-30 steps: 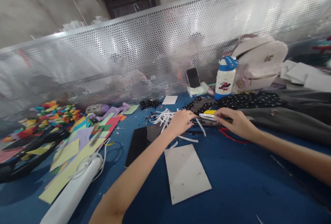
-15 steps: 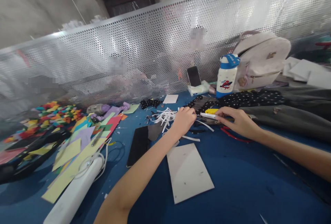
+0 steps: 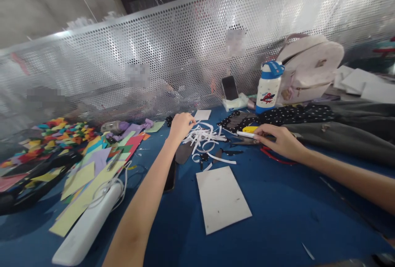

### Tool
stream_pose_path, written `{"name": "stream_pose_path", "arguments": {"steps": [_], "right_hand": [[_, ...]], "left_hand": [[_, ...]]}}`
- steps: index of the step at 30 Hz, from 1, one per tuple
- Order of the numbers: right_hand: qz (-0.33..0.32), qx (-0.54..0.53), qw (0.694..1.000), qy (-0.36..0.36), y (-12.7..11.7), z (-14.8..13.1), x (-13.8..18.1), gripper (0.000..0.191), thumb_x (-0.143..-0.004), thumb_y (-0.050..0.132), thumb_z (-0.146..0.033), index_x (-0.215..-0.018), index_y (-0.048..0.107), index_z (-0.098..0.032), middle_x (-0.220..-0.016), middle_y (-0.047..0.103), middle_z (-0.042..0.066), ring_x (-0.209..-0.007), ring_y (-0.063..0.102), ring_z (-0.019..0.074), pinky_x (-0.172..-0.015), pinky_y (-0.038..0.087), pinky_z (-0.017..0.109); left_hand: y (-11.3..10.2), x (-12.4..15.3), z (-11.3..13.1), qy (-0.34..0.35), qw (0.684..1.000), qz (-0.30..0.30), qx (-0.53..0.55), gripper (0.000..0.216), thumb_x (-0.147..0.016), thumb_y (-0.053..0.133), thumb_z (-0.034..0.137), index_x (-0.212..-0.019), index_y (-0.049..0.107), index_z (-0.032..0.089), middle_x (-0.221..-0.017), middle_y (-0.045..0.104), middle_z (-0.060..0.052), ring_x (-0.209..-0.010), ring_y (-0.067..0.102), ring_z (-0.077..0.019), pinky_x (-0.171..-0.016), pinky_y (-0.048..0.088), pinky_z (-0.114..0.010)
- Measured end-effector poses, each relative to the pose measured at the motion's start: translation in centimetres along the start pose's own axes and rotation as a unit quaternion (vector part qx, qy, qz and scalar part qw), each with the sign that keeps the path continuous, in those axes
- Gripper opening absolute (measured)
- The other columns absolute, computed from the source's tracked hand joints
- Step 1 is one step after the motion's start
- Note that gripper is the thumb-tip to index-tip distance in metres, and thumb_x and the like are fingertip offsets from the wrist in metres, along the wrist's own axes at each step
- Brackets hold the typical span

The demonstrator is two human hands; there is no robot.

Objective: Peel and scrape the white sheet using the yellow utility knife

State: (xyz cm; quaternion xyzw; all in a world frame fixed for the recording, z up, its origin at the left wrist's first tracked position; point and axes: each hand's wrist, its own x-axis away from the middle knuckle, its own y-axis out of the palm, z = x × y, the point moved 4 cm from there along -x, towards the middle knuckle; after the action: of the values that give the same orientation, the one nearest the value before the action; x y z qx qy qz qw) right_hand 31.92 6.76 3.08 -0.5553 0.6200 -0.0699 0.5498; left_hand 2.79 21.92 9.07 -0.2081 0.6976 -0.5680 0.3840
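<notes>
My left hand point(image 3: 181, 126) is pinched over the far side of a loose pile of white paper strips point(image 3: 205, 135). One curled strip runs from its fingertips. My right hand point(image 3: 277, 139) grips a narrow white bundle, apparently paper strips point(image 3: 246, 134), by its right end. Just behind that bundle lies a yellow object point(image 3: 249, 129), partly covered by it. Scissors with red handles point(image 3: 276, 158) rest under the right hand, mostly hidden. Nearer to me, a white board point(image 3: 224, 201) lies flat on the blue table point(image 3: 277, 226).
Coloured paper sheets point(image 3: 83, 176), a white power strip point(image 3: 89, 226) and a heap of folded paper pieces point(image 3: 68, 135) occupy the left. A bottle point(image 3: 268, 90), propped phone point(image 3: 230, 88) and backpack point(image 3: 311, 69) stand at the back. A perforated metal screen point(image 3: 185, 53) borders the table.
My left hand has moved left, away from the bundle in my right hand, to above the strip pile, trailing a curled strip. My right hand has barely moved and keeps its grip.
</notes>
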Motion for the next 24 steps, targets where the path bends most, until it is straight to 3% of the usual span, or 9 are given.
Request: {"name": "stream_pose_path", "arguments": {"steps": [7,11,13,18,24], "right_hand": [[-0.004,0.002,1.0,-0.003,-0.1,0.1,0.1,0.02,-0.097,0.057,-0.039,-0.09,0.067,-0.023,-0.087,0.074,0.005,-0.079,0.07,0.0227,-0.072,0.054,0.033],[-0.009,0.001,1.0,-0.003,0.0,0.2,0.1,0.019,-0.098,0.057,-0.038,-0.091,0.066,-0.023,-0.087,0.073,0.004,-0.079,0.069,0.0219,-0.073,0.054,0.033],[-0.01,0.0,1.0,-0.003,0.0,0.2,0.1,0.019,-0.098,0.057,-0.038,-0.091,0.066,-0.023,-0.088,0.073,0.004,-0.08,0.07,0.0219,-0.074,0.054,0.033],[-0.008,0.001,1.0,-0.004,0.0,0.2,0.1,0.02,-0.097,0.057,-0.038,-0.09,0.066,-0.023,-0.089,0.074,0.005,-0.081,0.07,0.0226,-0.074,0.055,0.034],[-0.008,0.004,1.0,-0.006,-0.1,0.2,0.1,0.02,-0.097,0.056,-0.039,-0.09,0.066,-0.023,-0.089,0.074,0.005,-0.08,0.07,0.0225,-0.074,0.056,0.035]], "left_hand": [[0.0,0.7,-0.9,-0.001,0.981,-0.185,0.057,0.032,-0.099,0.062,0.035,-0.126,0.061,0.018,-0.129,0.061,-0.01,-0.109,0.064,-0.0235,-0.092,0.056,-0.044],[-0.3,1.8,-0.2,-0.002,0.935,-0.348,0.07,0.033,-0.098,0.064,0.036,-0.124,0.062,0.016,-0.126,0.063,-0.009,-0.105,0.066,-0.024,-0.087,0.058,-0.042],[0.1,2.3,0.4,-0.016,0.914,-0.402,0.06,0.034,-0.097,0.065,0.036,-0.125,0.062,0.016,-0.126,0.063,-0.008,-0.105,0.066,-0.0244,-0.087,0.058,-0.042],[2.1,2.4,2.0,-0.046,0.887,-0.459,0.03,0.034,-0.098,0.064,0.036,-0.126,0.061,0.016,-0.126,0.062,-0.009,-0.106,0.065,-0.0241,-0.089,0.057,-0.043],[3.0,2.2,3.3,-0.068,0.891,-0.448,0.017,0.034,-0.099,0.063,0.035,-0.127,0.06,0.017,-0.127,0.062,-0.01,-0.107,0.065,-0.0233,-0.089,0.057,-0.043]]}}
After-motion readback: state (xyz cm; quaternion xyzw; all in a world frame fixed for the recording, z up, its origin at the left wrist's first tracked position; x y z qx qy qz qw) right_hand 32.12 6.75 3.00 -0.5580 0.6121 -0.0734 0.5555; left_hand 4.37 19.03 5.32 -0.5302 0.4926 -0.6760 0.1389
